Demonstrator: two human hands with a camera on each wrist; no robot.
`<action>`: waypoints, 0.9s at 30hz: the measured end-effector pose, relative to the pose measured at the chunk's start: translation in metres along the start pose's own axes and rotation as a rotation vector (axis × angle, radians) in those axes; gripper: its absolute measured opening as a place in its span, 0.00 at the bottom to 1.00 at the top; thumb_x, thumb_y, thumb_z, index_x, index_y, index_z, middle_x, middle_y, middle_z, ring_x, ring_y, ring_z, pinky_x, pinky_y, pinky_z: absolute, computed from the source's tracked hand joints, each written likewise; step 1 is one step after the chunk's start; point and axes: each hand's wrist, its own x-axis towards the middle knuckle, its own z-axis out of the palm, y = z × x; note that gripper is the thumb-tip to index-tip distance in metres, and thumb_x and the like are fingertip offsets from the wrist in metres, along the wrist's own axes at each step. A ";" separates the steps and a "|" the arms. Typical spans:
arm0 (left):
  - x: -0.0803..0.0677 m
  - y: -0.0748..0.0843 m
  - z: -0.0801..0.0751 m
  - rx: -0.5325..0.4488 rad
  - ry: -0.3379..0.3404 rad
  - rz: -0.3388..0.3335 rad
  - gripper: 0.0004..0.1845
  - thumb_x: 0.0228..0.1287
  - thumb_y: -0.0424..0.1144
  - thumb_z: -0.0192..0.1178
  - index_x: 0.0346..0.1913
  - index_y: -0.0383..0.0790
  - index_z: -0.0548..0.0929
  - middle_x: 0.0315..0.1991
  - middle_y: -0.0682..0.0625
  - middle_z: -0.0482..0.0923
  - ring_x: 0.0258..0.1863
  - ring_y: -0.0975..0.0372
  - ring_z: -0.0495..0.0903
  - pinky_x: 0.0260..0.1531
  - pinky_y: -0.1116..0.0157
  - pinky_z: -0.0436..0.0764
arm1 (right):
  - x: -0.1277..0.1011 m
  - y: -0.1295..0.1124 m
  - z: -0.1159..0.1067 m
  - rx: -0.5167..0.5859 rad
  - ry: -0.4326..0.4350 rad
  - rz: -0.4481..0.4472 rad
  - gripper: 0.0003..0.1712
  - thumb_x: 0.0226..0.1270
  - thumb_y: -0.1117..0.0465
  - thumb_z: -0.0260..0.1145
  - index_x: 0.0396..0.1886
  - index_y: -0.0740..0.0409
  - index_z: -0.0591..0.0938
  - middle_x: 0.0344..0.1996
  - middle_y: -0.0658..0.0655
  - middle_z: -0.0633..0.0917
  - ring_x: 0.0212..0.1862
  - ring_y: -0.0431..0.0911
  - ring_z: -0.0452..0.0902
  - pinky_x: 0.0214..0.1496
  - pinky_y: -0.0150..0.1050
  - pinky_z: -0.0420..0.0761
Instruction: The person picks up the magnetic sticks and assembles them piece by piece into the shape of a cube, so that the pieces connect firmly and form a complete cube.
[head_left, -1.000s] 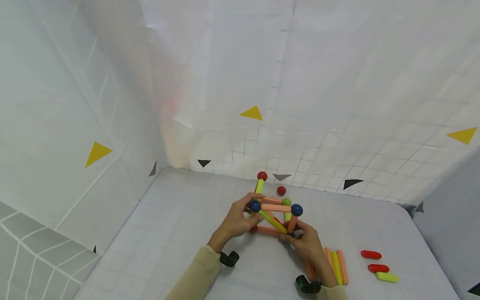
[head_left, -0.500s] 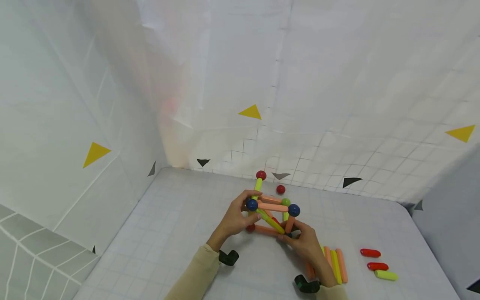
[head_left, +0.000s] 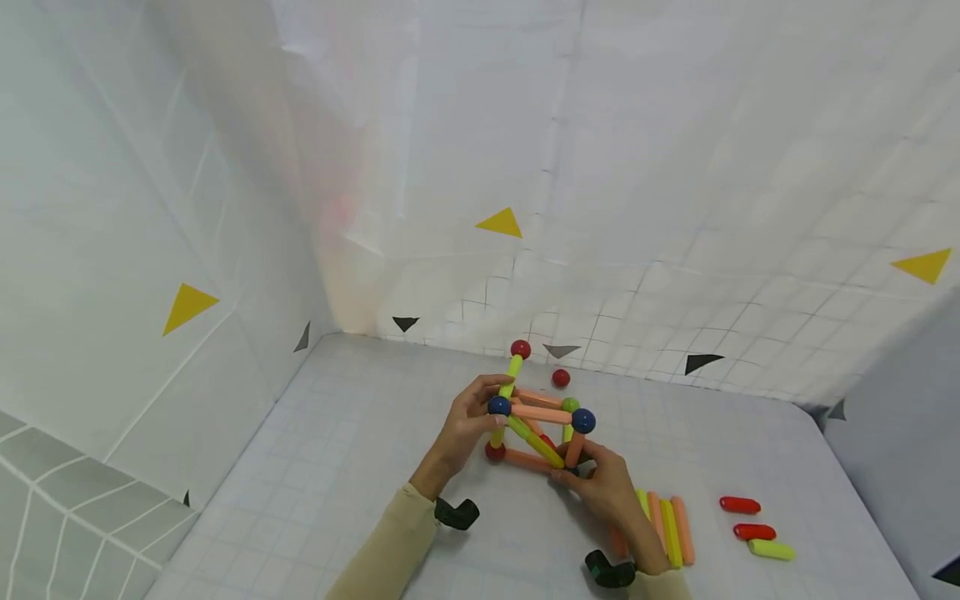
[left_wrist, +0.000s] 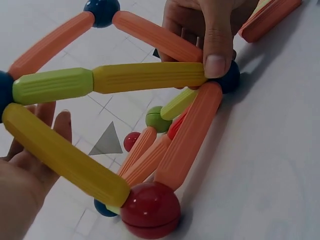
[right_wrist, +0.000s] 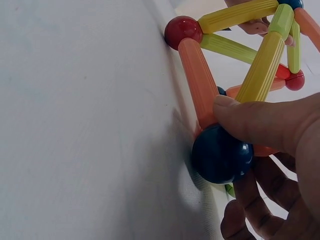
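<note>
The frame (head_left: 536,421) of sticks and balls stands on the table (head_left: 352,467), and both hands steady it, so the building step seems in progress. The left hand (head_left: 461,429) curls its fingers round the upper-left blue ball (head_left: 498,406); the right hand (head_left: 600,483) pinches the lower blue ball (right_wrist: 220,152) at the frame's near corner. A next stick would need one hand free, I think. Right of the frame lie about four loose sticks (head_left: 667,525), then two red pieces (head_left: 746,517) and one yellow piece (head_left: 771,549); one red ball (head_left: 560,377) lies behind it.
</note>
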 end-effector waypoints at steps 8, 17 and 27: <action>0.000 -0.003 0.003 -0.043 0.033 0.012 0.31 0.65 0.32 0.60 0.72 0.34 0.71 0.67 0.36 0.72 0.67 0.45 0.76 0.61 0.65 0.82 | 0.000 0.000 0.000 -0.009 0.001 0.004 0.19 0.60 0.56 0.83 0.50 0.48 0.88 0.42 0.49 0.89 0.46 0.45 0.79 0.49 0.41 0.79; 0.001 -0.006 0.004 -0.028 0.062 0.029 0.29 0.65 0.31 0.60 0.70 0.33 0.72 0.66 0.40 0.71 0.63 0.46 0.76 0.59 0.65 0.83 | -0.001 0.001 0.001 -0.011 0.005 0.008 0.19 0.60 0.57 0.83 0.50 0.48 0.88 0.41 0.48 0.89 0.45 0.44 0.78 0.48 0.40 0.77; 0.001 -0.007 0.005 0.009 0.077 0.056 0.29 0.63 0.30 0.63 0.69 0.33 0.73 0.62 0.42 0.73 0.60 0.43 0.76 0.55 0.66 0.83 | 0.000 0.004 0.002 -0.023 0.009 0.020 0.20 0.60 0.57 0.83 0.51 0.48 0.88 0.42 0.47 0.88 0.46 0.43 0.78 0.48 0.39 0.78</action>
